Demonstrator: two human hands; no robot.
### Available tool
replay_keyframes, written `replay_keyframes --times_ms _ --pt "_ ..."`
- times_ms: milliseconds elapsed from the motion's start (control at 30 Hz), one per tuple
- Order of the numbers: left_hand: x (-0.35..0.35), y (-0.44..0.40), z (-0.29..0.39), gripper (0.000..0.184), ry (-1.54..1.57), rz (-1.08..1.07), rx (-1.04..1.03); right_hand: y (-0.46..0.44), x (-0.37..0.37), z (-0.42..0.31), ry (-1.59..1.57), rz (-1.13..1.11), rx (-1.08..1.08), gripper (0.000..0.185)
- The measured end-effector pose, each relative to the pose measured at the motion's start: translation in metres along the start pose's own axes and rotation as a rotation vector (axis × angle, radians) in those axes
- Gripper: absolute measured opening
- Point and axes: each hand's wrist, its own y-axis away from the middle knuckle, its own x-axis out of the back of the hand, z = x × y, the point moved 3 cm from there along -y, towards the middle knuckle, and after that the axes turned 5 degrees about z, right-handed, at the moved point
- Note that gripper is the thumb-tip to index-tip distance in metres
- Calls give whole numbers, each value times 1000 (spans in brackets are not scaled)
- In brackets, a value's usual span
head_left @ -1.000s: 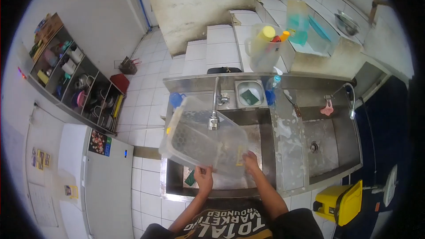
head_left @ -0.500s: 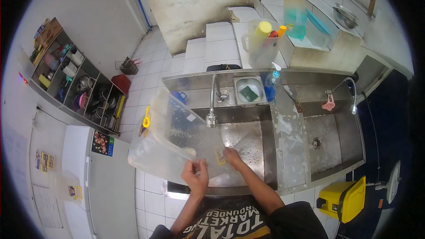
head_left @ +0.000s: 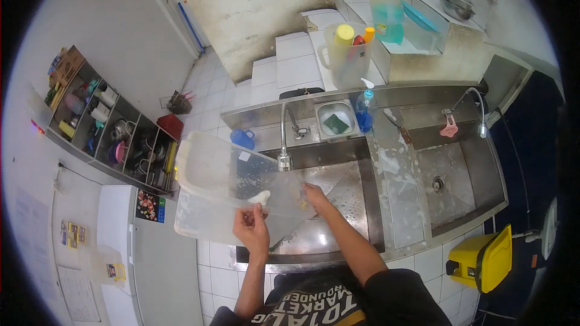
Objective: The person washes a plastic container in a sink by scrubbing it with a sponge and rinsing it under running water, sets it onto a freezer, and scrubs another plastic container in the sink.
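Observation:
A large translucent plastic storage box is tilted over the left sink basin, partly hiding it. My left hand is closed on the box's near edge, fingers curled. Beside those fingers shows a white patch, which could be foam or a cloth. My right hand grips the right end of the box, near a yellow latch. The metal gooseneck faucet hangs just behind the box, with no water visible from its spout.
A blue mug, a green scouring pad in a small metal tub and a blue soap bottle line the back ledge. A knife lies between the basins. The yellow bin stands at right, shelves at left.
The box has turned in my hands, and its yellow left latch has swung mostly behind it. My left hand has shifted slightly left, and the white patch shows more fully. The camera view has shifted a little.

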Motion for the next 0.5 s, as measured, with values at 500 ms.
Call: replay_keyframes --times_ms 500 --pt "26 17 -8 13 400 -130 673 107 127 -98 -139 68 -171 18"
